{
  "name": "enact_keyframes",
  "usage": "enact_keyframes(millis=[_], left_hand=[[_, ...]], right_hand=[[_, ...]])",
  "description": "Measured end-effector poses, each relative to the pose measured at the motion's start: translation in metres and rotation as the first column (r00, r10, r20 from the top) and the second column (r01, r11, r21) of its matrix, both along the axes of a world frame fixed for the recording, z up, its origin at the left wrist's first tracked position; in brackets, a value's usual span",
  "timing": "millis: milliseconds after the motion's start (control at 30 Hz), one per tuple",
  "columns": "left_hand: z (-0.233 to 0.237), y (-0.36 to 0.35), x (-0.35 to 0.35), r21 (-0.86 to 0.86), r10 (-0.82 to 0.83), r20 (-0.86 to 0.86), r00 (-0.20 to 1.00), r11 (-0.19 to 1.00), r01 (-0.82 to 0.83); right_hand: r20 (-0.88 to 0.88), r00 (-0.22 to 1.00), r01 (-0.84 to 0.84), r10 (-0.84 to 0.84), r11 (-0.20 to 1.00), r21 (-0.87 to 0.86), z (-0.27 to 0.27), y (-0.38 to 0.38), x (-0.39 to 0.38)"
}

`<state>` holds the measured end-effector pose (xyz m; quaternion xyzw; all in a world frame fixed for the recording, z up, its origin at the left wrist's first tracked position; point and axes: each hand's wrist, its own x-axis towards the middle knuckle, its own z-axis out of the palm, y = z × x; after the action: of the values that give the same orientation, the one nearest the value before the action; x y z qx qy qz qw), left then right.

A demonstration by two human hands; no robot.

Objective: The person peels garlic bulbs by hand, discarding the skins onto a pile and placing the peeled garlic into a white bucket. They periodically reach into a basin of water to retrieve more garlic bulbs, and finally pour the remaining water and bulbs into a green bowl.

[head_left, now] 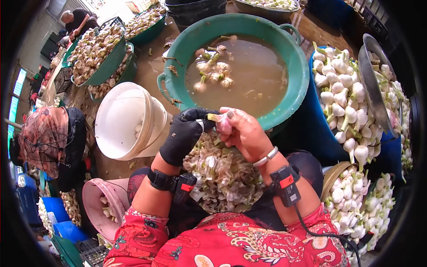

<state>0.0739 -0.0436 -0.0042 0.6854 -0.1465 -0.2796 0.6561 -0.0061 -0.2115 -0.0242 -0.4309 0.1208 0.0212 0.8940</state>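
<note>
A pinkish garlic bulb [223, 126] with a short yellowish stem is held between my two hands, just in front of the near rim of the green basin [302, 80]. My left hand [186, 133], in a black glove, is closed at the stem, with something pale at its fingers. Bare except for a wristband, my right hand [247, 135] grips the bulb with thumb and fingers. Murky water fills the basin, and unpeeled bulbs [214, 69] float at its left side. Below my hands lies a heap of loose garlic skins [222, 171].
White buckets [116, 120] and a pink bucket [95, 202] stand at the left. Peeled garlic fills a blue tub [315, 111] at the right. Tubs of unpeeled garlic [95, 58] are at the upper left. A person [44, 138] sits close at the left; another [78, 22] bends further back.
</note>
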Motion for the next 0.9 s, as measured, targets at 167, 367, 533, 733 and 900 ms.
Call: enact_keyframes(millis=[167,367,533,733,900], left_hand=[[-0.002,0.003,0.003,0.090,-0.050,0.339,0.939,0.996,0.021],[0.008,0.008,0.003,-0.250,0.069,-0.207,0.976,0.961,-0.120],[0.007,0.007,-0.014,-0.244,0.027,-0.241,0.970,0.966,-0.087],[0.003,0.013,-0.002,-0.166,0.069,-0.205,0.976,0.981,-0.105],[0.006,0.020,0.006,-0.204,0.159,0.062,0.985,0.968,-0.143]], right_hand=[[-0.110,0.841,-0.484,0.530,0.826,0.289,0.003,-0.005,-0.005],[0.038,0.951,-0.306,0.307,0.916,0.258,0.002,-0.016,0.003],[0.002,0.953,-0.295,0.303,0.925,0.239,0.004,-0.007,0.004],[0.544,0.839,0.525,-0.023,0.300,-0.797,0.013,0.007,0.005],[0.090,0.771,-0.104,0.630,0.264,-0.959,-0.019,0.022,-0.022]])
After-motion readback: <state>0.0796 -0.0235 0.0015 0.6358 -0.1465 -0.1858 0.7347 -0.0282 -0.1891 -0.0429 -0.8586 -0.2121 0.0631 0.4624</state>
